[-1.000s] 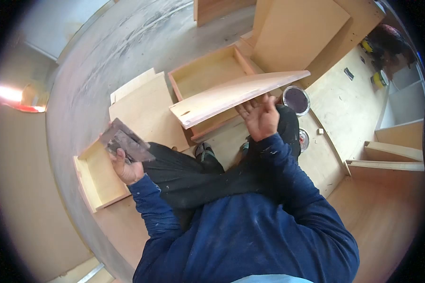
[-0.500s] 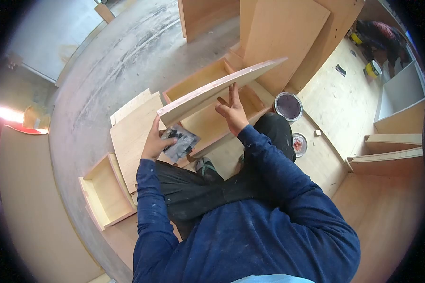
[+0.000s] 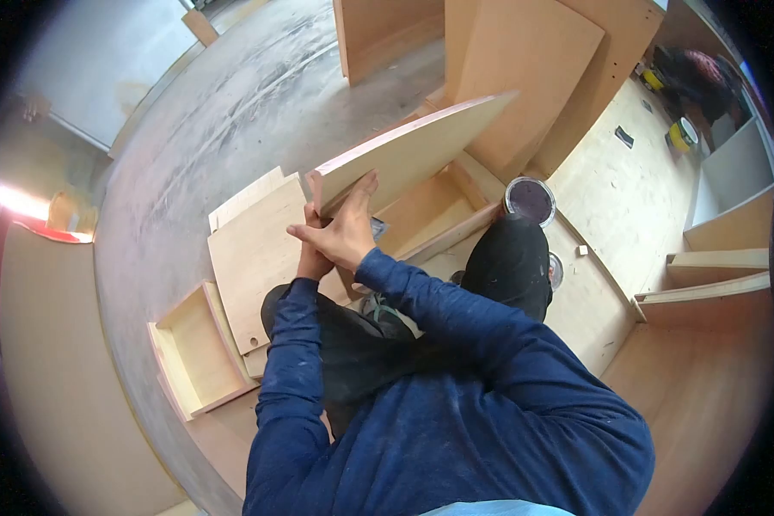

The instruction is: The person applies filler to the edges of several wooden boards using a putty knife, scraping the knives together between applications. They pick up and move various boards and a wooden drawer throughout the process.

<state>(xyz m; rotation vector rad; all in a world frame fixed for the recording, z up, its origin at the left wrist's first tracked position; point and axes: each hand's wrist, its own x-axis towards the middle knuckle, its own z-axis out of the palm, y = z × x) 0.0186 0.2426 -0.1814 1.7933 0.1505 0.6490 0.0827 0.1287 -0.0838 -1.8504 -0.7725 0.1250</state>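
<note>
A flat wooden board (image 3: 421, 146) with a pinkish edge is tilted up before me over the drawers. My left hand (image 3: 311, 256) is closed at the near end of this board, its fingers partly covered by the other hand. Crossing over the left wrist, my right hand (image 3: 348, 230) has its thumb out and its fingers stretched against the board's face. A crumpled grey-and-black sheet (image 3: 377, 228) shows only in part behind the right hand. Below the board lies an open wooden drawer (image 3: 434, 206).
Flat panels (image 3: 254, 249) and a small drawer (image 3: 198, 348) lie at left. A tin of dark stuff (image 3: 530, 202) stands by my right knee (image 3: 512, 258), near a round lid (image 3: 556, 271). Cabinet panels (image 3: 525, 77) rise ahead. Another person (image 3: 697, 82) is far right, near a yellow bucket (image 3: 682, 135).
My right hand has moved left and down along the board to cross my left hand. The board's near end has shifted right and up. The grey-and-black sheet is now mostly hidden.
</note>
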